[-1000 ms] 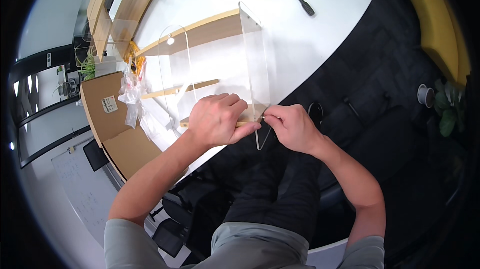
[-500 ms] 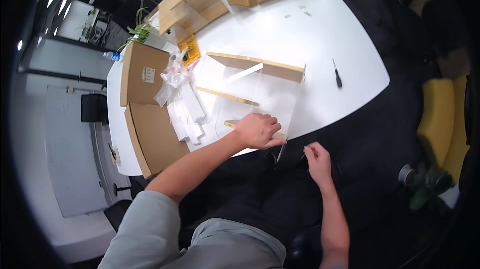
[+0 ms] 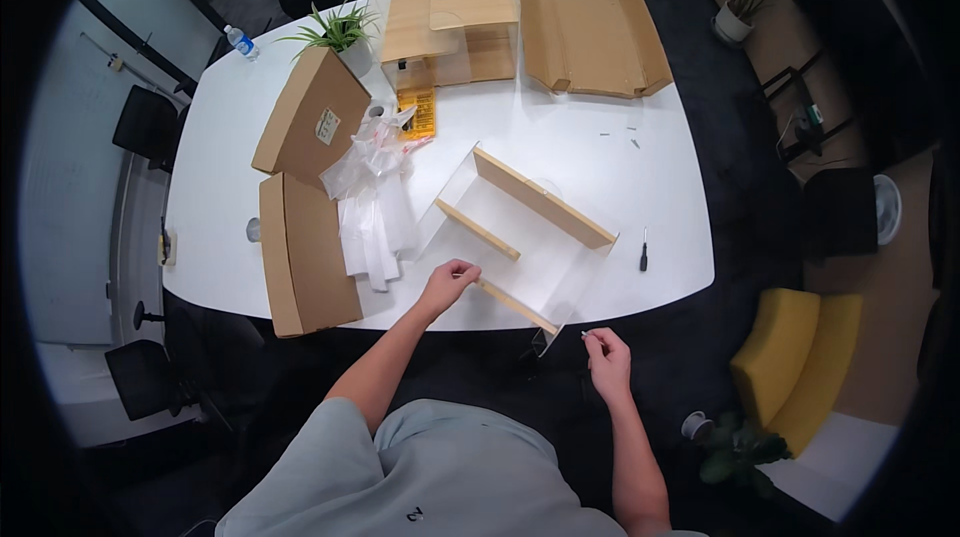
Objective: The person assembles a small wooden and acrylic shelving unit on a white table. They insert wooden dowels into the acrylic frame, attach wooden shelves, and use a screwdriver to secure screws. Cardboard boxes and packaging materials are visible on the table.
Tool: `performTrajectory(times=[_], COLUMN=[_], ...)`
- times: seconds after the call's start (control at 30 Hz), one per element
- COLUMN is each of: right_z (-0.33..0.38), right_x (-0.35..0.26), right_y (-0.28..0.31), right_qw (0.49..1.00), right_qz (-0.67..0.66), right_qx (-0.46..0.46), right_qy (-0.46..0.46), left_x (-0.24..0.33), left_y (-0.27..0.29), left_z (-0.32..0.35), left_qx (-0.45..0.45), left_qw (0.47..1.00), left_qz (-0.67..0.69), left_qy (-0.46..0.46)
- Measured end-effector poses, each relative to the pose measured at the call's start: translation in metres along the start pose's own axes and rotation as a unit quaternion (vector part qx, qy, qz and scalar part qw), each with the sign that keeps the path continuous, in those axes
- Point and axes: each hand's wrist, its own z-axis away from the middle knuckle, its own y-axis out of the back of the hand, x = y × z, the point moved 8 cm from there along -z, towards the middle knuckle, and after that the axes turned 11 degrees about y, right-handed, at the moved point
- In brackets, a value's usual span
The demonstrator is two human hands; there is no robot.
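Observation:
A partly assembled shelf of pale wood boards and clear panels lies on the white table, reaching to its near edge. My left hand is closed at the left end of the shelf's nearest wooden board; what its fingers pinch, if anything, is too small to make out. Off the table's near edge, right of the shelf's near corner, my right hand is pinched on a small light-coloured piece, its kind unclear. A black-handled screwdriver rests on the table to the right.
An open cardboard box and crumpled plastic wrapping occupy the left side. Farther back stand a wooden shelf unit, a potted plant and a cardboard tray. Small metal pieces lie at the right; a yellow seat stands beyond.
My left hand has moved left, from the shelf's near right corner to the left end of the near board. My right hand stays low, still pinched. The view has turned and widened.

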Motion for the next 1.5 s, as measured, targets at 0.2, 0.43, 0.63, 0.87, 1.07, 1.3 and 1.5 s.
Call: performTrajectory(times=[0.2, 0.43, 0.63, 0.87, 1.07, 1.3, 1.5], right_z=[-0.052, -0.078, -0.108, -0.147, -0.173, -0.188, -0.208], right_x=[-0.064, -0.069, -0.071, -0.016, 0.018, 0.028, 0.037], right_y=[-0.031, -0.026, -0.016, -0.001, -0.011, -0.029, -0.035], right_qw=[0.996, 0.999, 0.998, 0.994, 0.987, 0.982, 0.992], right_qz=[0.085, 0.022, -0.011, -0.063, -0.065, -0.093, -0.016], right_qx=[-0.005, 0.025, -0.038, -0.069, -0.122, -0.152, -0.122], right_qy=[0.029, -0.034, -0.041, -0.061, -0.08, -0.055, 0.0], left_x=[0.038, 0.155, 0.221, 0.269, 0.275, 0.253, 0.263], left_y=[-0.021, -0.001, -0.004, -0.064, -0.115, -0.138, -0.13], left_z=[-0.014, 0.004, -0.023, -0.047, -0.044, -0.066, -0.057], left_qx=[-0.132, -0.209, -0.123, -0.179, -0.214, -0.206, -0.125], left_qw=[0.987, 0.969, 0.985, 0.901, 0.843, 0.85, 0.891], left_qz=[0.065, 0.109, -0.076, -0.394, -0.493, -0.483, -0.437], left_qy=[-0.061, -0.071, -0.094, -0.032, 0.021, 0.04, -0.024])
